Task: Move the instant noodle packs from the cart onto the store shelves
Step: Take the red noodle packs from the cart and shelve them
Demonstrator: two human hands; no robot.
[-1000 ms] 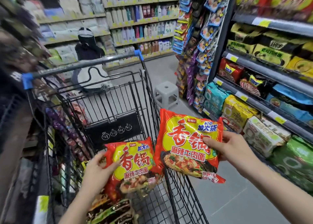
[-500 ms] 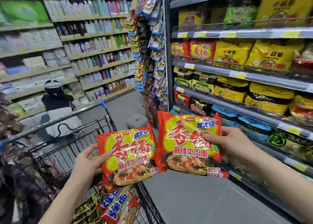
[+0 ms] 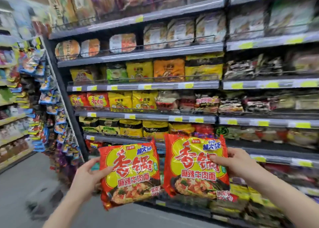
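Head view puts me square in front of the dark grey metal store shelves (image 3: pixel 143 114), with both arms stretched forward and one pack in each hand. My left hand (image 3: pixel 86 174) grips the left edge of a red and yellow plastic instant noodle pack (image 3: pixel 131 172): the thumb lies across its front face and the other fingers curl behind it, so I cannot see them. This pack hangs a little tilted, its lower left corner dropping lowest. My right hand (image 3: pixel 236 164) pinches the right edge of a second red and yellow instant noodle pack (image 3: pixel 195 165) of the same print, thumb pressed on the front near the big red characters, fingers wrapped round the back. That pack sits slightly higher than the other and just beside it, with a narrow gap between them. Both are held in the air in front of the lower shelves, touching none of them. On the third tier from the top with yellow price tags, at its far left end, I can see a short row of matching red and yellow packs on the shelf (image 3: pixel 89 99), next to yellow bags (image 3: pixel 133 100). Left of the unit hangs a strip of small blue snack bags (image 3: pixel 46 88), and grey floor (image 3: pixel 25 176) runs below. Much of the picture is blurred, especially at the right.
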